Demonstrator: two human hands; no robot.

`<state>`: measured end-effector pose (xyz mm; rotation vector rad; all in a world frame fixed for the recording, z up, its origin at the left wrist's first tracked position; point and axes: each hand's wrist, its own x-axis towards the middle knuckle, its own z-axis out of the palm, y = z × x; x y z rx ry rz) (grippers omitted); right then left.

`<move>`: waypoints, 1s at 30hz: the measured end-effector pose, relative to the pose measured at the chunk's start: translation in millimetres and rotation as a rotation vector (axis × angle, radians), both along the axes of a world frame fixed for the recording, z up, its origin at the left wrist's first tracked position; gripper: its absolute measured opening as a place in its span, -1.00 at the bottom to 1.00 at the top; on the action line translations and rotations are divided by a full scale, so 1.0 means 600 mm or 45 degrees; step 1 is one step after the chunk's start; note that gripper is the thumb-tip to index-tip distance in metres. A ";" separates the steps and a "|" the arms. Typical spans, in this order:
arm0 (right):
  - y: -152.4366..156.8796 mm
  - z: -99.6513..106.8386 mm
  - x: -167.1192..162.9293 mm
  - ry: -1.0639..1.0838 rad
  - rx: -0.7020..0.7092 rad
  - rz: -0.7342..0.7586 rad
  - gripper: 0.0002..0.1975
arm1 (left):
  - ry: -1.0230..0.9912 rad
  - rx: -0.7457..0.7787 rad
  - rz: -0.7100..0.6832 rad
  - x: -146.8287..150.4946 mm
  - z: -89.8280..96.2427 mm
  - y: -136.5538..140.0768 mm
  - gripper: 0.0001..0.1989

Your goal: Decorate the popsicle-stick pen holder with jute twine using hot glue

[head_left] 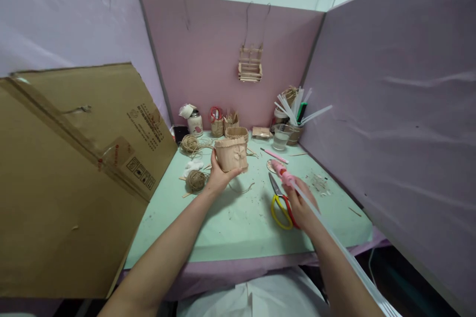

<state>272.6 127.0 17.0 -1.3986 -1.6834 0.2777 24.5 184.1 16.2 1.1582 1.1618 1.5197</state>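
Pot [231,156], beige and rough-rimmed with a bow-like ornament [239,153] on its wall, sits in the left hand [220,176], apparently raised off the tabletop [238,230]. That hand is closed on it, fingers round one side, thumb along the base. Right of this grip and nearer the body, the right hand [303,201] is wrapped around a pink hot-glue gun [285,174], its nozzle well apart from the pot; whether a finger presses the trigger cannot be told.

The work in hand looks like gluing the pot's trim, between one application and another. Laying glue would call for bringing nozzle and wall together, the pot steady and the left fingertips clear of the tip.

Just beside the right grip, on its left, lie scissors [275,185] with one yellow and one red handle; beyond it is a pink pen [274,155]. Left of the left hand rests a twine ball [196,181], with a paler twine coil [190,144] farther off. Behind the pot stands an open-topped woven-looking container [237,132]; a clear plastic cup [280,137] is beyond the glue gun.
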 end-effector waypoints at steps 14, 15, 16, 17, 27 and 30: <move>0.061 0.018 0.150 -0.871 -0.568 -0.597 -0.62 | -0.208 -0.017 0.061 -0.016 -0.001 0.023 0.20; 0.057 0.030 0.119 -0.834 -0.530 -0.561 -0.63 | -0.201 -0.017 0.067 -0.016 -0.002 0.023 0.20; 0.054 0.042 0.084 -0.796 -0.503 -0.472 -0.65 | -0.192 -0.017 0.073 -0.016 -0.003 0.024 0.21; 0.051 0.050 0.045 -0.771 -0.458 -0.351 -0.66 | -0.183 -0.015 0.080 -0.016 -0.004 0.024 0.22; 0.086 -0.007 -0.154 -0.851 -0.603 -0.038 -0.78 | -0.108 0.032 0.086 -0.012 0.010 0.012 0.26; 0.084 -0.016 -0.148 -0.791 -0.562 -0.024 -0.78 | -0.104 0.070 0.112 -0.013 0.010 0.014 0.25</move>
